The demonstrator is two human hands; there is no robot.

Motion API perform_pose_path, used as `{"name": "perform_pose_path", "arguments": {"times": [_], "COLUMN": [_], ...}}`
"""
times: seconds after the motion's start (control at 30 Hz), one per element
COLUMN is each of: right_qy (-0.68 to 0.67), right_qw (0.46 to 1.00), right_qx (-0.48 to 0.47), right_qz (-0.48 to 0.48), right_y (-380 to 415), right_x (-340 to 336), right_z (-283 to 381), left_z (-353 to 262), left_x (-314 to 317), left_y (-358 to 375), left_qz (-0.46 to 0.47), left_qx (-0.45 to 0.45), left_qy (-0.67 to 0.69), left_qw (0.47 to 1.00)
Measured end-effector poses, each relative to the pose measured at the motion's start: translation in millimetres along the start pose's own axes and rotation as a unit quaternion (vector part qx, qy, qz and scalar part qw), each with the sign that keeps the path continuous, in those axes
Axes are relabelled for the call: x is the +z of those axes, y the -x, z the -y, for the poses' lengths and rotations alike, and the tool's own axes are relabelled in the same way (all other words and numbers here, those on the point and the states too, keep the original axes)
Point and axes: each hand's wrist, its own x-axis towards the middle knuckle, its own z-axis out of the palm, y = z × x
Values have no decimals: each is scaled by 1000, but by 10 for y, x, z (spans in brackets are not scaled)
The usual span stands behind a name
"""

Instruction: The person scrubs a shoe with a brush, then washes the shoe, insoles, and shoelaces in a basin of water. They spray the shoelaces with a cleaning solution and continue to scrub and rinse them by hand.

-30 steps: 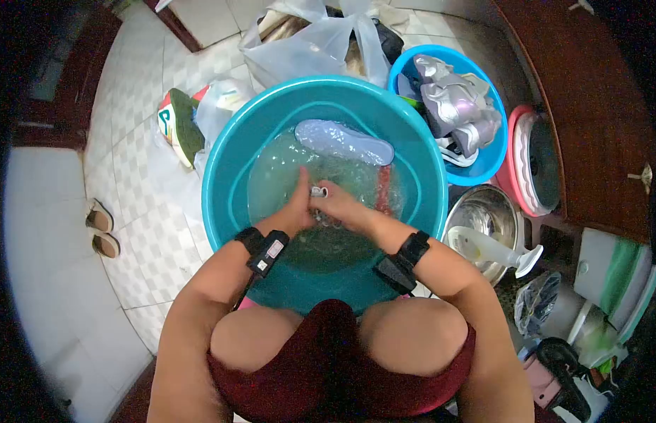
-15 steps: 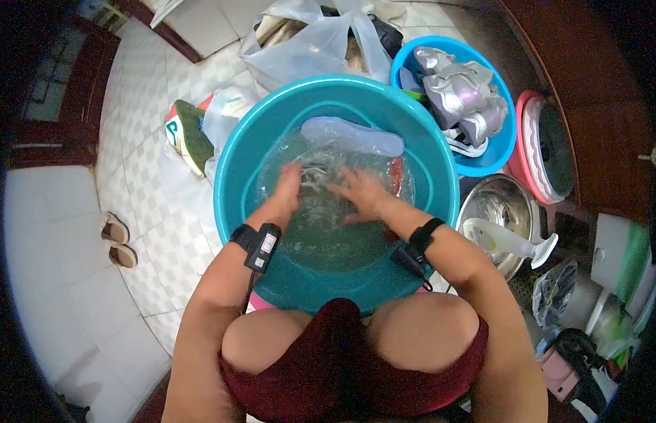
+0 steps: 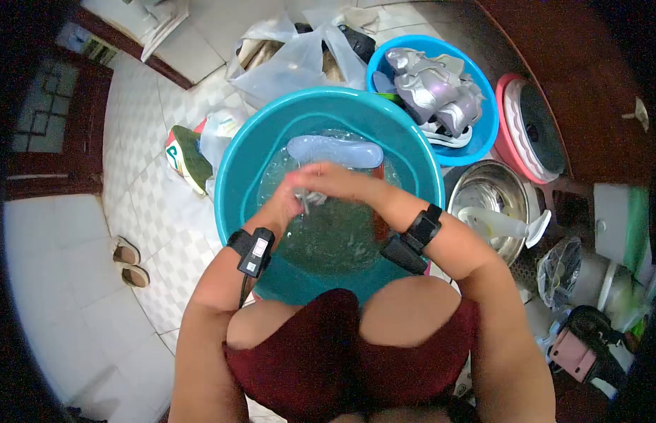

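A large teal tub [image 3: 236,134] of sudsy water stands in front of me. Over its water my left hand [image 3: 291,200] is closed around a small bunch of whitish laces [image 3: 314,199], whose loose ends hang out below. My right hand [image 3: 328,179] reaches across and meets the left one, its fingers closed over the same laces. Part of the bunch is hidden between the hands. A pale blue insole [image 3: 335,151] floats just beyond them. Near my right wrist a reddish-brown bar-shaped thing [image 3: 379,211] lies in the water, partly covered by my forearm.
Behind the tub at right, a blue basin [image 3: 491,106] holds silver-and-lilac shoes [image 3: 437,88]. A steel bowl [image 3: 476,183] with a whitish plastic scoop-like thing [image 3: 500,224] stands nearer. Plastic bags [image 3: 293,67] sit behind, slippers [image 3: 131,262] on the tiles at left.
My right hand, spread in the water before, has moved left and closed against my left hand. The laces are now lifted between them. The view has shifted slightly.
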Motion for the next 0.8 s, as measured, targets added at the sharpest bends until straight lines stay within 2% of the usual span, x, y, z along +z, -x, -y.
{"name": "perform_pose_path", "arguments": {"times": [0.03,0.07,0.13,0.23,0.27,0.37,0.4,0.5,0.57,0.6,0.67,0.73,0.8], "right_qy": [14,29,67,104,133,-77,-155,-314,-380,-397,-456,-457,-478], "right_qw": [999,994,979,934,936,953,962,942,920,913,886,881,865], "right_qx": [-13,-26,-31,-129,-115,-90,-75,34,11,-3,-54,-82,-102], "right_qz": [-49,-99,-190,-316,-304,-280,-211,-111,-98,-95,-68,-91,-112], "right_y": [-58,-128,-115,-40,-35,29,137,450,493,532,593,492,533], "right_x": [-44,-97,-207,-249,-289,-307,-311,-319,-374,-365,-362,-401,-410], "right_z": [29,71,255,449,501,635,710,1038,1060,1109,1203,1204,1265], "left_z": [-62,-128,-354,-710,-809,-944,-991,-1053,-1067,-1090,-1104,-1131,-1144], "left_x": [77,168,544,1103,1209,1702,1805,2121,2342,2434,2504,2487,2420], "left_y": [10,7,122,361,373,660,665,716,810,861,864,745,608], "left_qz": [35,-40,-7,-2,-4,-19,-26,-16,-17,-45,-48,-61,-155], "left_qx": [27,14,5,2,2,42,53,72,80,76,114,156,218], "left_qy": [-23,-30,-70,-158,-190,-246,-243,-268,-302,-362,-410,-457,-550], "left_qw": [999,999,998,987,982,968,968,961,950,928,903,873,791]}}
